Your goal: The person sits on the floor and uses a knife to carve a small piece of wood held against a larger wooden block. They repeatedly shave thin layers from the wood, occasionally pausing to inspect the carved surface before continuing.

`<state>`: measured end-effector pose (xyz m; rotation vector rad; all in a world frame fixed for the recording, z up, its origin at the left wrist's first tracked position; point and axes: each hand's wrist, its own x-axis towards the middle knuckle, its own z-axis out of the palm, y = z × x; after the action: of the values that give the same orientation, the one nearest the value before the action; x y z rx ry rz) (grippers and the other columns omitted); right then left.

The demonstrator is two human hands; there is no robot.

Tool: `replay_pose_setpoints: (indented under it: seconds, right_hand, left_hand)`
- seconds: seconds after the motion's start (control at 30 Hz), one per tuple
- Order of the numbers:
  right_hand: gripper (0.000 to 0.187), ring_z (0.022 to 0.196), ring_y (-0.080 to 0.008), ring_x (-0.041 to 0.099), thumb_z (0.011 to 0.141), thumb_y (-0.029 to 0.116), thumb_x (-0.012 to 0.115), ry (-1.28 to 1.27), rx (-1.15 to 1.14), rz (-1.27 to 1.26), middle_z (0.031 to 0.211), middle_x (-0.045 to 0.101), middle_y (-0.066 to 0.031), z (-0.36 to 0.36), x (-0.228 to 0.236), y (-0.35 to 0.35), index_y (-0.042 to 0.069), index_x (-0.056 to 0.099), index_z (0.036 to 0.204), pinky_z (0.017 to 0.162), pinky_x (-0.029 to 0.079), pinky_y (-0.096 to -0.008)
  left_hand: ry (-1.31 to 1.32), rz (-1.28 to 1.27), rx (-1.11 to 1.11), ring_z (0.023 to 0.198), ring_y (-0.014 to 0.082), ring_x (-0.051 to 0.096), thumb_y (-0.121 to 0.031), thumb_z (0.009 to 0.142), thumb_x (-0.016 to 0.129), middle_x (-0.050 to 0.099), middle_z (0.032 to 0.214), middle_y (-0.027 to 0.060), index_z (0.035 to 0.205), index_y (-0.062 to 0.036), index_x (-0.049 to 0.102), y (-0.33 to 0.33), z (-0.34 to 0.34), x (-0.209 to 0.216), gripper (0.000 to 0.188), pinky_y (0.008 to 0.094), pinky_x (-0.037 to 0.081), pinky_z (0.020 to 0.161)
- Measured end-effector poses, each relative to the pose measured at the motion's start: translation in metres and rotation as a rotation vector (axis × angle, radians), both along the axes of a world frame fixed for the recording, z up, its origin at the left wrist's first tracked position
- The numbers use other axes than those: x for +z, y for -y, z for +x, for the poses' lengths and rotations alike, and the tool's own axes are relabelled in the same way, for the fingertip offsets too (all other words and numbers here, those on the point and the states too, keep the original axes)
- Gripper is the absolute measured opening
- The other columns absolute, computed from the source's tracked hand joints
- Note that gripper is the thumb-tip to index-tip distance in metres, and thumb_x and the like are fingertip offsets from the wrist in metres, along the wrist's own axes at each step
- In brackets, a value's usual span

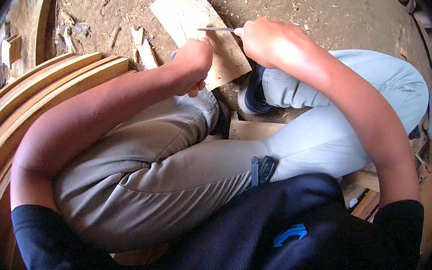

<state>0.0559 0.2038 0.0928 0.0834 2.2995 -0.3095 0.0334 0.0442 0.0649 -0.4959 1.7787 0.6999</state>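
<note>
While a wooden stick point(193, 92) is clamped in the left hand point(196, 60), a thin blade point(219, 29) gripped by the right hand point(272, 38) is held at the stick's far end, above a board point(180, 8); how much is worked or left cannot be told.

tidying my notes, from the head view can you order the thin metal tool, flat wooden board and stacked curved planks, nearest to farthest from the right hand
1. Thin metal tool: held in the right hand, pointing left.
2. Flat wooden board: a little to that hand's left.
3. Stacked curved planks: over at the far left.
</note>
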Motion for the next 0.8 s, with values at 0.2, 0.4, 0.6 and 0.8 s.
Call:
replay_pose_setpoints:
  seconds: [0.2,0.4,0.6,0.8]
  right_hand:
    - [0.034,0.099,-0.0371,0.064,0.089,0.019,0.042,-0.050,-0.017,-0.015,0.102,0.067,-0.0216,-0.002,0.004,0.015,0.000,0.068,0.102,0.085,0.051,-0.0471]
    - [0.029,0.102,-0.0287,0.066,0.084,0.014,0.056,-0.097,0.119,0.116,0.110,0.067,-0.0160,-0.026,-0.022,0.019,0.005,0.069,0.109,0.085,0.053,-0.0391]
    - [0.038,0.091,-0.0433,0.063,0.093,0.025,0.043,-0.095,0.140,-0.027,0.095,0.064,-0.0281,-0.022,-0.029,-0.013,-0.005,0.067,0.095,0.078,0.051,-0.0481]
    - [0.043,0.090,-0.0442,0.062,0.095,0.030,0.042,-0.086,0.041,-0.086,0.092,0.064,-0.0288,-0.007,-0.018,-0.004,-0.005,0.066,0.094,0.078,0.050,-0.0492]
  left_hand:
    - [-0.061,-0.004,-0.223,0.040,0.0297,0.055,-0.028,0.097,0.026,0.054,0.055,0.0190,0.066,0.0042,0.051,0.000,-0.007,0.001,0.051,0.0442,0.043,0.037]
    - [-0.014,0.012,-0.064,0.040,0.0217,0.044,-0.045,0.096,0.030,0.043,0.056,0.0082,0.080,-0.0056,0.044,-0.006,-0.005,0.000,0.044,0.0381,0.032,0.033]
    - [-0.100,0.073,-0.096,0.039,0.0261,0.051,-0.038,0.100,0.026,0.050,0.057,0.0135,0.076,0.0043,0.047,-0.003,-0.002,-0.001,0.053,0.0430,0.041,0.037]
    - [-0.145,0.020,-0.030,0.040,0.0243,0.050,-0.040,0.099,0.029,0.048,0.058,0.0112,0.080,0.0018,0.047,0.000,0.003,0.001,0.049,0.0416,0.038,0.034]
